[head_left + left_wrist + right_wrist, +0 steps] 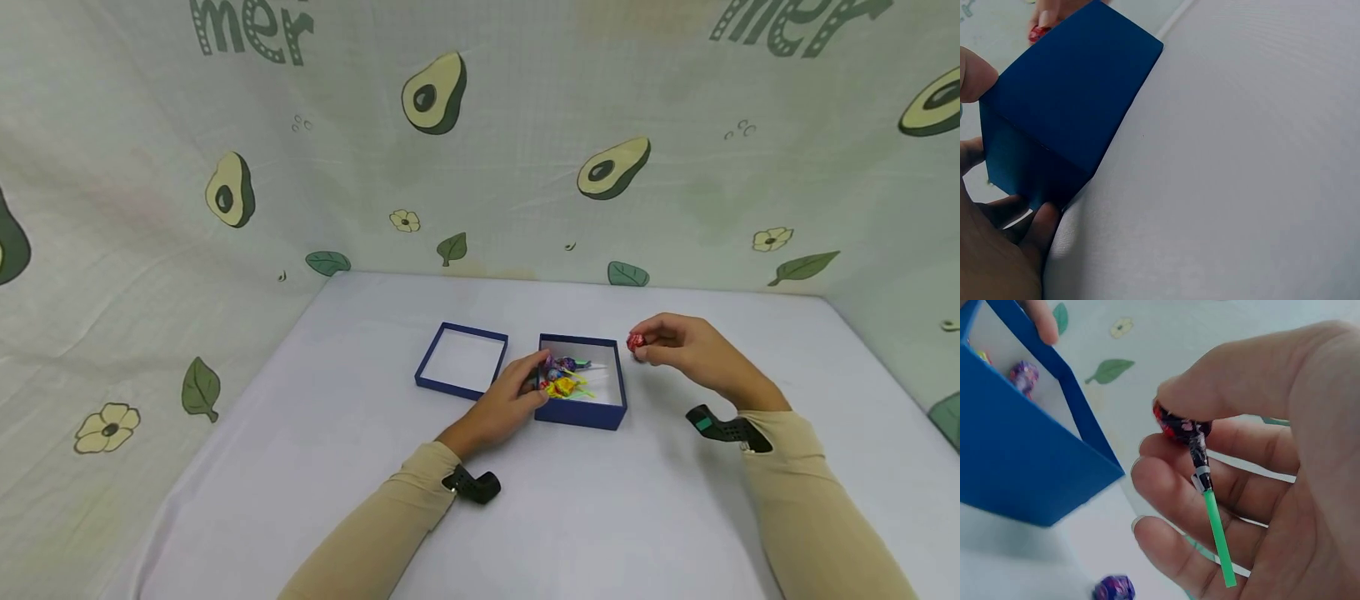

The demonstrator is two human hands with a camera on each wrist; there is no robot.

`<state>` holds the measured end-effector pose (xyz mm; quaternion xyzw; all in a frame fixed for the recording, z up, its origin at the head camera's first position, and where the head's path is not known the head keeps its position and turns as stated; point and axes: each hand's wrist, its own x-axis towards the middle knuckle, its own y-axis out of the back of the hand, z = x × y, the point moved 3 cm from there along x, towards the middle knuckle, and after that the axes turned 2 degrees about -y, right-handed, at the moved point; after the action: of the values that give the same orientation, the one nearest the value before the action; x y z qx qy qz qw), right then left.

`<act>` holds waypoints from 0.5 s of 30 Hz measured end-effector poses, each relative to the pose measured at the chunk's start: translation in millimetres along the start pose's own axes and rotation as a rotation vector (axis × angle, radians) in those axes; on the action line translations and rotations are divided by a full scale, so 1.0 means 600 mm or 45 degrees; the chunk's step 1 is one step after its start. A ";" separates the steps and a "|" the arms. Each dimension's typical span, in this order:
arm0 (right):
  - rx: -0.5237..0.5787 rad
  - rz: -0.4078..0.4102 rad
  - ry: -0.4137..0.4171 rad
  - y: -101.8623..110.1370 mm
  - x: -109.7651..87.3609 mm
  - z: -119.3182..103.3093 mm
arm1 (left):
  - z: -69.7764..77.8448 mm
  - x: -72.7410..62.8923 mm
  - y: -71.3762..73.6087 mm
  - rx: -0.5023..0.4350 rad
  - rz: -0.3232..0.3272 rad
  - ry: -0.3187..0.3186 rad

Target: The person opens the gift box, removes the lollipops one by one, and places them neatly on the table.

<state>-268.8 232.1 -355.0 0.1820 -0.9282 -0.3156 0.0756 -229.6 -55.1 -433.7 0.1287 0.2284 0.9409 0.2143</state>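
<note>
My right hand (686, 350) pinches a lollipop (1185, 428) by its head, just right of the blue box (577, 414). The lollipop has a dark and red wrapper and a green stick (1219, 540) that points down past the palm. My left hand (501, 410) holds the box at its left side, with the thumb at the near corner and the fingers along the wall. Several wrapped lollipops (562, 387), yellow and purple, lie inside the box toward its left.
The box's lid (457, 388), blue-rimmed and white inside, lies left of the box on the white table (600, 508). A purple-wrapped lollipop (1114, 587) shows low in the right wrist view. A cloth printed with avocados (435, 92) hangs behind the table.
</note>
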 end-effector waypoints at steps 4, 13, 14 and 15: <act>-0.027 0.005 -0.040 0.009 0.000 0.013 | -0.002 0.001 0.001 0.000 0.001 -0.006; -0.077 -0.001 -0.135 0.017 0.001 0.044 | -0.004 0.003 0.001 -0.005 0.006 -0.017; -0.078 -0.005 -0.140 0.017 0.001 0.047 | -0.004 0.002 0.000 -0.006 0.003 -0.013; -0.081 -0.010 -0.143 0.018 0.001 0.050 | -0.004 0.002 0.000 -0.007 0.002 -0.011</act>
<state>-279.9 256.6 -372.1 0.1651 -0.9199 -0.3547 0.0279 -231.3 -55.5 -435.6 0.1321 0.2248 0.9412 0.2149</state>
